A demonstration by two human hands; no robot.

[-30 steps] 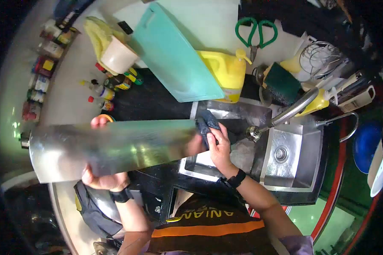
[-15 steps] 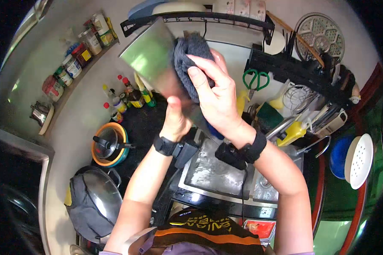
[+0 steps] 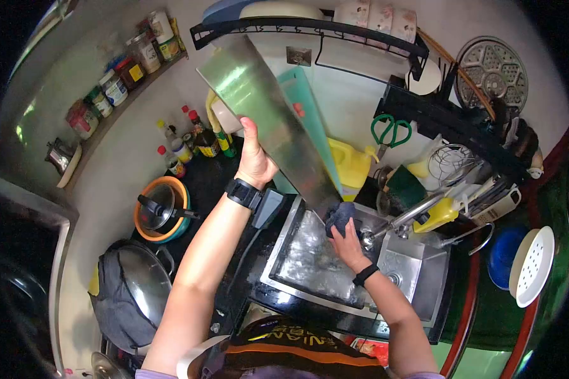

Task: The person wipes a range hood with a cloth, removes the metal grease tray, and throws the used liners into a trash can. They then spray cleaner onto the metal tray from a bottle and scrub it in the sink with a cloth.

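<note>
A long, shiny metal panel [image 3: 272,120] slants from the upper left down toward the sink. My left hand [image 3: 257,161] is closed on its left edge, thumb pointing up and fingers hidden behind it. At the panel's lower right end, my right hand [image 3: 349,245] grips a dark grey cloth [image 3: 341,218], which presses against the metal there. Below both lies the steel sink [image 3: 310,252], its wide left basin wet. Behind the panel are a teal board [image 3: 303,95] and a yellow jug [image 3: 351,167], each partly covered.
Several sauce bottles [image 3: 202,136] stand on the dark counter at left, near a lidded orange pot [image 3: 161,208] and a large wok [image 3: 136,290]. The faucet [image 3: 398,221] reaches over the sink. Green scissors [image 3: 391,131] hang on the wall under a black rack [image 3: 310,25].
My right hand has carried the cloth from the panel's upper part down to its lower right end. The left hand still grips the panel; more of its face now shows.
</note>
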